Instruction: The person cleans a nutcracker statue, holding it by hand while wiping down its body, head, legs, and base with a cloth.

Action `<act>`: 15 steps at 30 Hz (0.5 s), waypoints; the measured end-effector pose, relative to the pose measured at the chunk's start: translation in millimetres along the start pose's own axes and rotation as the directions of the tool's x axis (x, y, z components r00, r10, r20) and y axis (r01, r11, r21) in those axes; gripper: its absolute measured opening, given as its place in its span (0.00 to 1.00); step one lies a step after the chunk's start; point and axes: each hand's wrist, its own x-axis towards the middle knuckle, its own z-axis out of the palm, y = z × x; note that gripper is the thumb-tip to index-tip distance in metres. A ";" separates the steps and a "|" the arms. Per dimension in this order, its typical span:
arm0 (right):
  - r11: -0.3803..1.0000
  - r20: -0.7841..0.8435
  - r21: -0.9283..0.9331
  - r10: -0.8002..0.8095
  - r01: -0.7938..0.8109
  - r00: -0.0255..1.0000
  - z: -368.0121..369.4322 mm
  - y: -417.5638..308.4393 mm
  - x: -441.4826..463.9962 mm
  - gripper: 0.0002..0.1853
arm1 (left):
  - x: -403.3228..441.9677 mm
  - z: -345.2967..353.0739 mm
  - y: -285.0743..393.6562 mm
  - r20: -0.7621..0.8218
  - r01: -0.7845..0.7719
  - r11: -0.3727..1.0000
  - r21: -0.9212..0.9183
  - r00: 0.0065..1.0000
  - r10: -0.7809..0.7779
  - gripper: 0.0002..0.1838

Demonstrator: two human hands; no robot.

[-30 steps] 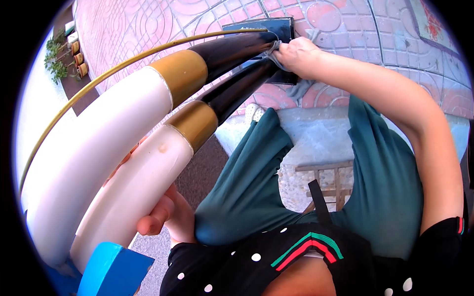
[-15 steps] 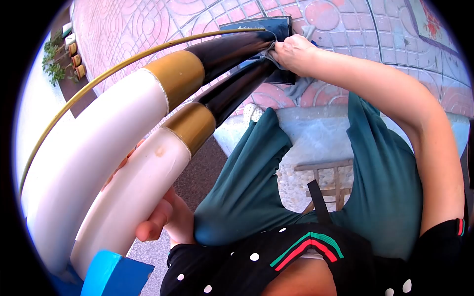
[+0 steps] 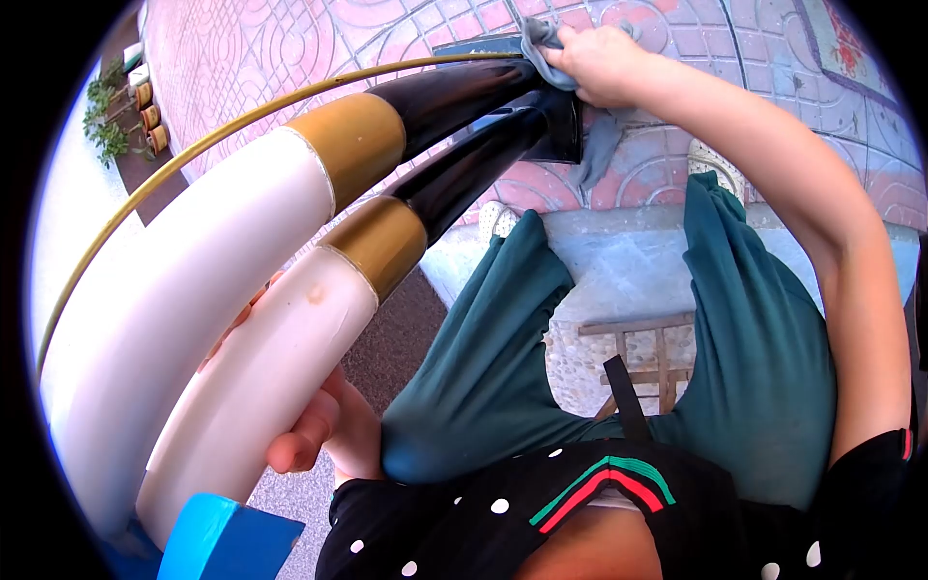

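A large figure's two legs lie diagonally across the left of the head view. Each has a white upper part [image 3: 261,362], a gold band [image 3: 375,248] and a glossy black boot [image 3: 464,179] ending at a dark flat base [image 3: 570,135]. My left hand [image 3: 314,425] is wrapped around the nearer white leg from below, its fingertips showing between the two legs. At the boot end, my right hand [image 3: 604,66] pinches a grey cloth [image 3: 546,53] against the far boot's tip and the base. A thin gold rod [image 3: 242,121] runs alongside the far leg.
A blue block-shaped part [image 3: 227,539] sits at the lower left. Below the base, another grey cloth piece [image 3: 597,150] lies on the pink patterned paving [image 3: 657,179]. A small wooden stool [image 3: 648,353] shows between my knees. Potted plants [image 3: 121,116] stand far left, a mat [image 3: 860,43] far right.
My right hand has moved up and slightly right with the grey cloth, uncovering more of the boot tips and base. My left hand keeps its hold; the legs have barely shifted.
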 end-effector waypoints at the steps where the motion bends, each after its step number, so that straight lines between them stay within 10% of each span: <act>1: 1.000 0.023 -0.010 -0.023 0.023 0.999 8.7 -8.7 -3.1 0.25 | -0.6 2.2 -0.2 -0.067 -0.008 1.000 0.005 0.998 0.009 0.49; 4: 0.997 0.068 -0.003 -0.077 0.078 0.995 23.0 -31.2 -23.2 0.10 | 5.3 0.6 2.0 -0.008 -0.022 0.999 0.042 1.000 0.022 0.49; 10: 0.996 0.210 0.037 -0.093 0.087 0.973 12.0 -44.8 -40.3 0.25 | 1.9 0.1 2.0 -0.022 0.001 0.999 0.053 1.000 0.000 0.49; 15: 0.996 -0.014 0.010 -0.083 0.083 0.996 6.9 -4.4 -23.1 0.30 | 2.8 0.7 1.1 -0.009 0.028 0.999 0.019 1.000 -0.028 0.48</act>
